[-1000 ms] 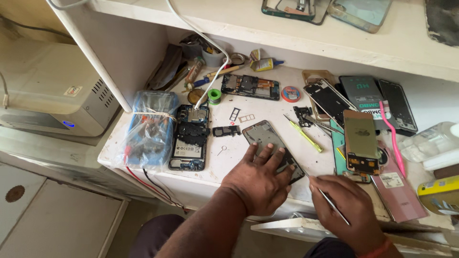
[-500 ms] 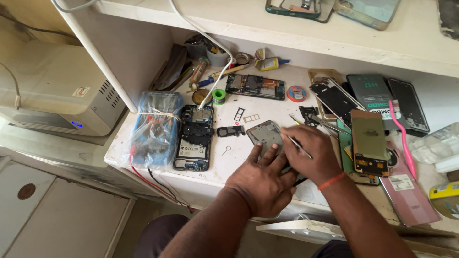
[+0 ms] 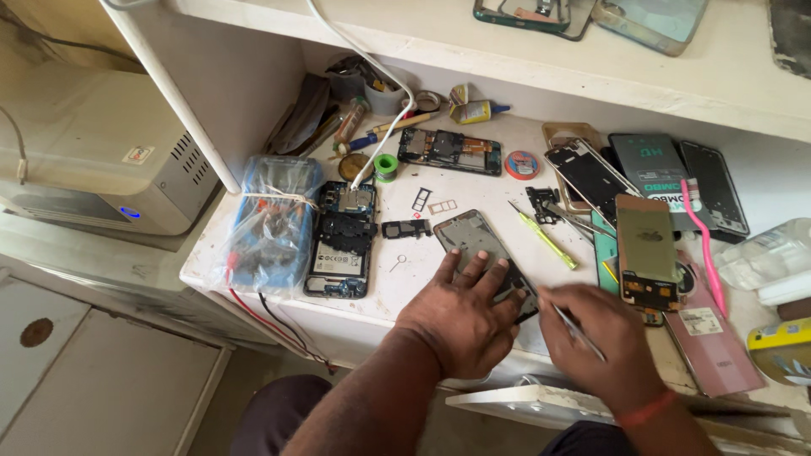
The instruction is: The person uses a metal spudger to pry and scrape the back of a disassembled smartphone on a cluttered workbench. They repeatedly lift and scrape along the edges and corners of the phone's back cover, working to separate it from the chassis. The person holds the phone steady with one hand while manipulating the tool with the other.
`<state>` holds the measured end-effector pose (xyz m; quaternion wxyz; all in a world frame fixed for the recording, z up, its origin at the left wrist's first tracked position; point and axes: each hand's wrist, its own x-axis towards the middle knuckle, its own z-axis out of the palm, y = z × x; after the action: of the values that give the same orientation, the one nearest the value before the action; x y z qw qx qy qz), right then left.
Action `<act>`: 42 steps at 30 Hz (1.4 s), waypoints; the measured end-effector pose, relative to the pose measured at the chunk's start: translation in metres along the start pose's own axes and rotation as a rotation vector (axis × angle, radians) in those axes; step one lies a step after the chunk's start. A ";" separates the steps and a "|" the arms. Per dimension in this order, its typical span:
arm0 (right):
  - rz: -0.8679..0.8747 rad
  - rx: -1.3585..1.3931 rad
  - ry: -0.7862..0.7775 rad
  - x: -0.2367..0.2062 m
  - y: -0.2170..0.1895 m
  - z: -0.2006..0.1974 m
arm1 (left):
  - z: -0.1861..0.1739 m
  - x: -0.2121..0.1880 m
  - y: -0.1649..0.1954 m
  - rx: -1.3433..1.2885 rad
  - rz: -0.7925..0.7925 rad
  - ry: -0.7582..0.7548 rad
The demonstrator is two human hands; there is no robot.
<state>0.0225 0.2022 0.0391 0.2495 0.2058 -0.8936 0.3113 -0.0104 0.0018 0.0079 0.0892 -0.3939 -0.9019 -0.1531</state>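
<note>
My left hand (image 3: 460, 317) lies flat with its fingers spread on the near end of a dark phone frame (image 3: 473, 241) that rests on the white worktop (image 3: 397, 287). My right hand (image 3: 596, 338) is closed on thin metal tweezers (image 3: 574, 328), their tip at the right edge of that frame. To the left lies an opened phone (image 3: 342, 241) with its circuit board bare and a white cable (image 3: 372, 76) plugged into its top.
A blue meter in a plastic bag (image 3: 270, 219) sits at the left edge. A yellow-green screwdriver (image 3: 545, 236), small brackets, another opened phone (image 3: 449, 150), a round tin (image 3: 522, 164), several screens and back covers (image 3: 646, 245) crowd the right. A grey machine (image 3: 93, 160) stands left.
My right hand moved from the near right edge up over the phone frame, then drew back a little to the frame's right edge. The left hand stayed pressed on the frame.
</note>
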 end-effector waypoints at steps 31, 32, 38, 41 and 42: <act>0.045 -0.053 0.180 -0.046 -0.021 -0.003 | 0.001 -0.001 0.001 0.012 0.000 0.026; 0.047 -0.049 0.169 -0.046 -0.020 -0.004 | 0.001 -0.001 0.002 0.013 0.000 0.028; -0.019 -0.083 0.155 -0.037 -0.014 0.003 | 0.001 -0.001 0.000 0.015 0.010 0.040; -0.032 -0.058 0.119 -0.024 -0.004 0.007 | 0.002 -0.001 0.002 0.009 0.014 0.054; -0.031 -0.043 0.109 -0.021 -0.002 0.007 | 0.002 -0.001 0.002 0.012 0.012 0.060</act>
<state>0.0373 0.2005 0.0228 0.3068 0.1972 -0.8818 0.2990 -0.0084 0.0025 0.0063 0.1196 -0.3942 -0.8972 -0.1590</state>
